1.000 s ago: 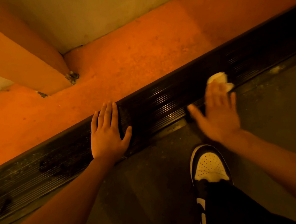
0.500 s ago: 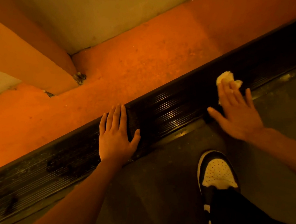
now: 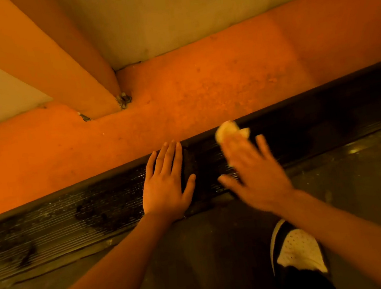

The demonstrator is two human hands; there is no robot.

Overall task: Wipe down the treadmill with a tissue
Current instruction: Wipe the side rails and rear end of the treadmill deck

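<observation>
Left hand (image 3: 166,191): your palm lies flat on the treadmill side rail (image 3: 73,220), fingers straight, holding nothing
Right hand (image 3: 254,174): blurred; fingers spread and straight, pressing the tissue onto the rail
Tissue (image 3: 227,131): crumpled under your right fingertips, just right of your left hand
Shoe (image 3: 298,251): below your right wrist

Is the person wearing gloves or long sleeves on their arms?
No. The left hand and right hand are bare, no gloves. The left forearm and right forearm are bare too, with no sleeves in view. No watch, bracelet or ring shows, though the right hand is blurred.
</observation>
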